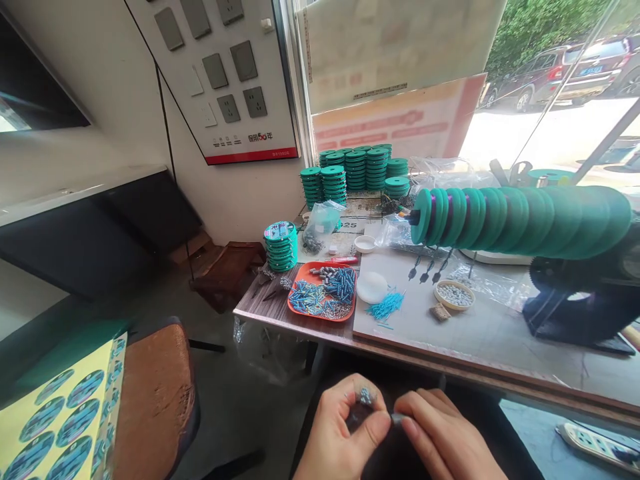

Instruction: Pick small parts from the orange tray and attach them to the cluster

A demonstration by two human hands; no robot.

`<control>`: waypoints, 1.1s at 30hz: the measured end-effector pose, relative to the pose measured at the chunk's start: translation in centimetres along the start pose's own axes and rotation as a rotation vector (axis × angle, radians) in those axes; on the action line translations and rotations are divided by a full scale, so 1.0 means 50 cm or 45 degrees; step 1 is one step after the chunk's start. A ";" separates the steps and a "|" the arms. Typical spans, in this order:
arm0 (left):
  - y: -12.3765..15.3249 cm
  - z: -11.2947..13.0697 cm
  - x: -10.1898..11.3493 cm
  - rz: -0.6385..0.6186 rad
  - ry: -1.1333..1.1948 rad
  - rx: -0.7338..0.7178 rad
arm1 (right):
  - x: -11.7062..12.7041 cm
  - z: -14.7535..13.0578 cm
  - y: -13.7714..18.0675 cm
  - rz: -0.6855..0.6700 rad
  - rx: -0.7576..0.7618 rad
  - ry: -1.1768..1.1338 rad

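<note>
My left hand (pixel 340 433) is low over my lap, fingers curled round a small cluster of blue and silver pieces (pixel 366 396). My right hand (pixel 445 440) is beside it, thumb and forefinger pinched on one small grey piece (pixel 399 419); the two hands nearly touch. In front, on the wooden table (pixel 280 312), an orange tray (pixel 323 291) holds several blue tubes and grey metal bits. A row of green spools (pixel 520 217) sits on a horizontal rod at the right.
Stacks of green spools (pixel 357 170) stand at the back by the window. Also on the table: a small bowl of grey beads (pixel 454 295), a white round lid (pixel 371 287), loose teal sticks (pixel 386 308). A brown stool (pixel 155 393) and a sticker sheet (pixel 60 413) are at left.
</note>
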State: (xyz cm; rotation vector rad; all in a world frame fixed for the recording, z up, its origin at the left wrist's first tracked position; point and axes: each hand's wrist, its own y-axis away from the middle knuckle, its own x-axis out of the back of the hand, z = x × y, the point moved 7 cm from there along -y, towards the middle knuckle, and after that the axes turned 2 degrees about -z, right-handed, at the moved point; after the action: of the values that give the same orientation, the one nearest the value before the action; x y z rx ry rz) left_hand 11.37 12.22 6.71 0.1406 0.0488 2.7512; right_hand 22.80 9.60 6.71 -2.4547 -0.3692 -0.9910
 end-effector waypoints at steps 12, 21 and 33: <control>0.017 0.023 -0.008 -0.028 -0.518 -0.081 | 0.006 -0.005 0.000 0.063 0.034 0.024; 0.014 0.018 -0.005 0.008 -0.635 -0.060 | 0.005 -0.012 -0.007 0.081 0.092 0.143; 0.024 -0.057 -0.006 0.007 1.089 0.445 | 0.019 -0.033 -0.018 0.138 0.283 0.364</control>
State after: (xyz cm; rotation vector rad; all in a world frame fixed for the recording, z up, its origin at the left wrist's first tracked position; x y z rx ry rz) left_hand 10.87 10.95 3.92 -0.9384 0.7448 2.5673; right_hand 22.13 9.61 8.72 -2.0773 -0.2334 -1.1672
